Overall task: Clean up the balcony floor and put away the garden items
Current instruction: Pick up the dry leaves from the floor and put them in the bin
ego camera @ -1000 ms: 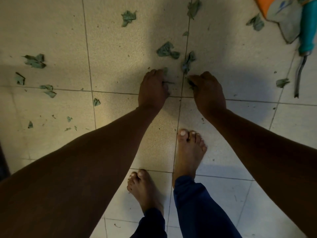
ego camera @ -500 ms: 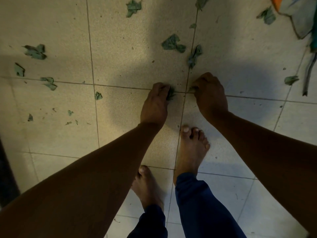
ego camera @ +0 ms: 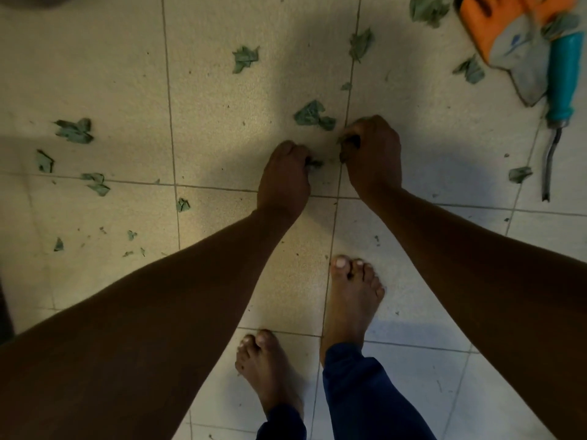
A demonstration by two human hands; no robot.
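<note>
I look down at a pale tiled floor (ego camera: 222, 100) scattered with torn green leaves (ego camera: 74, 131), my bare feet (ego camera: 351, 296) standing near the bottom. An orange and grey glove (ego camera: 508, 42) lies at the top right, touching a teal-handled garden tool (ego camera: 563, 74). My left hand (ego camera: 284, 176) pinches a leaf scrap (ego camera: 314, 163) at the floor, and my right hand (ego camera: 374, 154), just beside it, grips crumpled leaf pieces (ego camera: 346, 147).

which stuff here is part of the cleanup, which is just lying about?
Job: left hand and right hand, both gripping leaf scraps; loose leaves on the tiles; glove; weeder.
Lying about: grey object at top left edge, too cropped to identify.
</note>
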